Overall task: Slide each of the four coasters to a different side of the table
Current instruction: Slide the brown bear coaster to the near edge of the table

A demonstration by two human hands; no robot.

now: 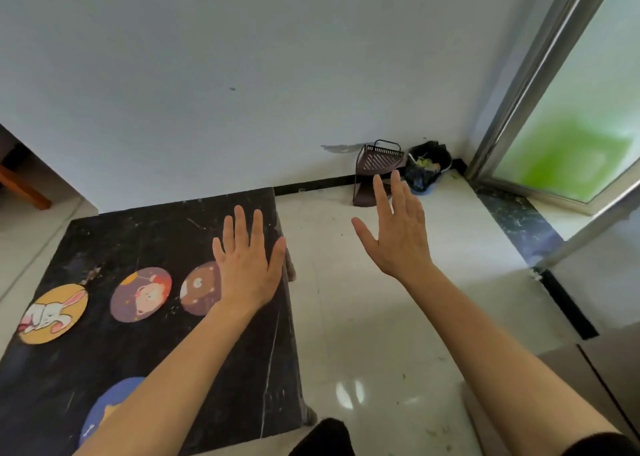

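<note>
Four round cartoon coasters lie on a black marble table (156,234). A yellow rabbit coaster (53,313) sits at the left edge. To its right is a purple coaster (141,294), then a brown bear coaster (201,289). My left hand (247,261) is flat and spread, covering the brown coaster's right part near the table's right edge. A blue coaster (110,403) lies near the front, partly hidden under my left forearm. My right hand (398,230) hovers open over the floor, right of the table, holding nothing.
The table's far edge stands against a white wall. On the tiled floor at the back right are a dark wire rack (377,164) and a bin with a black bag (427,164). A sliding glass door (571,144) is at the right.
</note>
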